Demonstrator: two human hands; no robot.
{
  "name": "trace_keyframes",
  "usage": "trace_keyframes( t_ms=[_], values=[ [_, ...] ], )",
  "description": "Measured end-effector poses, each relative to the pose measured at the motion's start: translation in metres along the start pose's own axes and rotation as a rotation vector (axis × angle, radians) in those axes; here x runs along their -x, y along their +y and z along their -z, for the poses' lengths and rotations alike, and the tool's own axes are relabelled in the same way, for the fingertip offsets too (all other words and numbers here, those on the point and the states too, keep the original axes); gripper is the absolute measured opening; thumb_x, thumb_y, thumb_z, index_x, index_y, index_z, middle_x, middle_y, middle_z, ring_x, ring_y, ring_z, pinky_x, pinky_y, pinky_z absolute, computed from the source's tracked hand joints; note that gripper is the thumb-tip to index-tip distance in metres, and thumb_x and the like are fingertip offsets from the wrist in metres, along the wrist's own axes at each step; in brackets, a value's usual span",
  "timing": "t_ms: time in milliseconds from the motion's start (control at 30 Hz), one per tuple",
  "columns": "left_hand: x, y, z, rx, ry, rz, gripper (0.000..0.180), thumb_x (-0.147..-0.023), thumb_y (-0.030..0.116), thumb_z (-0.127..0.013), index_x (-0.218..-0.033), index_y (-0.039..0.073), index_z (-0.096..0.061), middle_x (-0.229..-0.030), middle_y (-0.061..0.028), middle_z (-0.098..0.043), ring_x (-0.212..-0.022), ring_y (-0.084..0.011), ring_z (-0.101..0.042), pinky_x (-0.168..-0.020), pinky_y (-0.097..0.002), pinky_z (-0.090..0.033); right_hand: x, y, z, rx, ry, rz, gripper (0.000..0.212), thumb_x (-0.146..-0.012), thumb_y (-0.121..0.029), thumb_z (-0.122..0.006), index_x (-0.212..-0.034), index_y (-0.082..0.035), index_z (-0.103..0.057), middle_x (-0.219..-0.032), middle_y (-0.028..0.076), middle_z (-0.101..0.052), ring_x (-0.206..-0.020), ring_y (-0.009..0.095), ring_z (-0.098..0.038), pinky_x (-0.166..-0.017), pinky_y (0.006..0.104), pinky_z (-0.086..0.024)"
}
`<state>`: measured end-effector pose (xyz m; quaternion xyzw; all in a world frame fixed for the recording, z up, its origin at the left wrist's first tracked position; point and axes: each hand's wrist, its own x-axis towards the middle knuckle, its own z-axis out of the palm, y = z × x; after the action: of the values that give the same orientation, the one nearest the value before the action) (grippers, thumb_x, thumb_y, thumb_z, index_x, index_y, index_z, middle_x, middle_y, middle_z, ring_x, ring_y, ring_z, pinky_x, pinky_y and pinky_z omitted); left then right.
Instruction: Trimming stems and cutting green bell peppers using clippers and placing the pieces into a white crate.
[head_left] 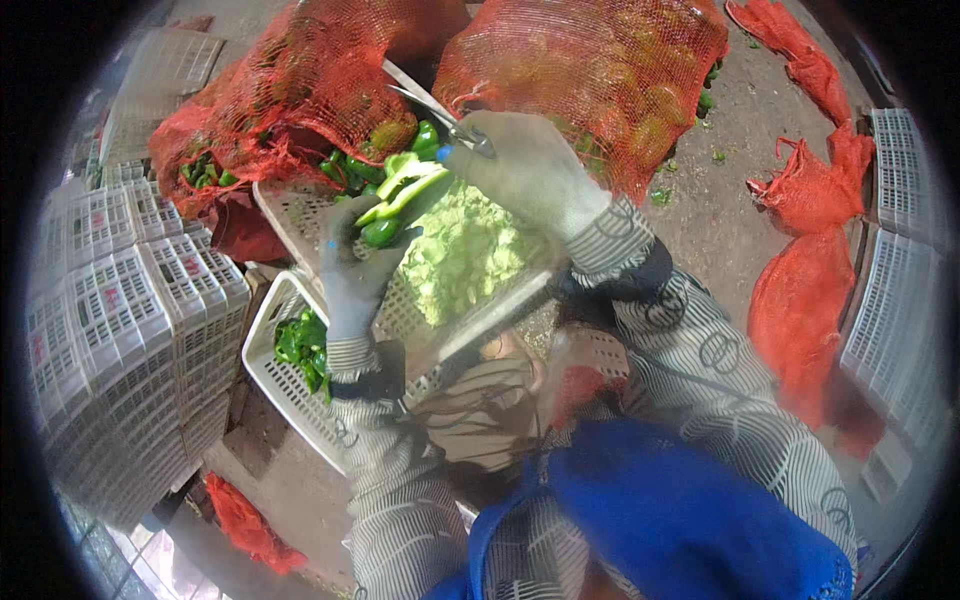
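My left hand (362, 265), in a grey glove, is closed around a cut-open green pepper (405, 190) whose pale inner side shows. In my right hand (525, 165), gloved too, is a pair of scissors (440, 112) with its parted blades pointing up and to the left, away from the pepper. Beneath both hands is a light perforated crate (300, 220), heaped with a pale green mass (465, 255) that looks like pepper cores. Several whole green peppers (355, 168) lie at its far left end.
Red mesh sacks (590, 70) full of peppers lie beyond the crate. A white basket (265, 350) holding green pepper pieces (302, 345) stands at the left, beside stacked white crates (120, 300). More crates (895, 310) and crumpled red sacks (805, 300) line the right.
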<state>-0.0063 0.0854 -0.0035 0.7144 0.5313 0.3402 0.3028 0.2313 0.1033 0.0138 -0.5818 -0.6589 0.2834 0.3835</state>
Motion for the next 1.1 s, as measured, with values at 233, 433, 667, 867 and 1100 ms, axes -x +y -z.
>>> trace_keyframes(
  t_ms=[233,433,667,867,1100],
  values=[
    [0.078,0.059,0.015,0.772,0.399,0.044,0.079,-0.081,0.024,-0.071,-0.145,0.004,-0.028,-0.135,-0.0126,-0.045,-0.124,-0.0257,-0.047,-0.106,-0.0411,-0.04,0.03,-0.061,-0.017,-0.757,-0.514,-0.241,0.047,-0.084,-0.031,-0.064,-0.119,-0.001,-0.056,-0.075,0.006,-0.063,-0.057,0.01,-0.058,-0.051,0.0267,-0.049],
    [0.074,0.036,0.0,1.159,0.781,0.069,0.062,-0.086,0.052,-0.064,-0.13,0.01,-0.049,-0.126,-0.0066,-0.056,-0.116,-0.0222,-0.054,-0.101,-0.0383,-0.045,0.051,-0.079,-0.058,-0.355,-0.434,-0.011,0.037,-0.078,-0.028,-0.066,-0.103,-0.001,-0.063,-0.086,0.02,-0.064,-0.081,0.033,-0.064,-0.074,0.0392,-0.05],
    [0.071,0.006,0.025,1.284,0.62,0.167,0.036,-0.092,0.039,-0.06,-0.116,0.013,-0.055,-0.103,-0.0034,-0.061,-0.088,-0.0128,-0.061,-0.069,-0.0285,-0.054,0.039,-0.086,-0.071,-0.444,-0.393,0.329,0.028,-0.075,-0.017,-0.063,-0.101,-0.006,-0.068,-0.091,0.016,-0.067,-0.087,0.032,-0.065,-0.078,0.04,-0.051],
    [0.072,-0.001,0.02,1.546,0.55,0.422,0.039,-0.094,0.041,-0.057,-0.115,0.009,-0.058,-0.106,-0.0103,-0.066,-0.09,-0.0213,-0.066,-0.079,-0.0369,-0.056,0.041,-0.093,-0.072,-0.268,-0.717,0.329,0.029,-0.077,-0.015,-0.059,-0.104,-0.007,-0.067,-0.092,0.017,-0.067,-0.089,0.033,-0.065,-0.079,0.0412,-0.051],
    [0.078,0.004,0.012,1.46,0.555,0.539,0.034,-0.096,0.036,-0.056,-0.113,0.007,-0.059,-0.1,-0.0062,-0.066,-0.088,-0.0179,-0.065,-0.078,-0.0351,-0.056,0.046,-0.081,-0.086,-0.116,-0.561,0.365,0.026,-0.076,-0.012,-0.062,-0.1,-0.001,-0.06,-0.093,0.017,-0.062,-0.09,0.034,-0.062,-0.079,0.0419,-0.048]
  ],
)
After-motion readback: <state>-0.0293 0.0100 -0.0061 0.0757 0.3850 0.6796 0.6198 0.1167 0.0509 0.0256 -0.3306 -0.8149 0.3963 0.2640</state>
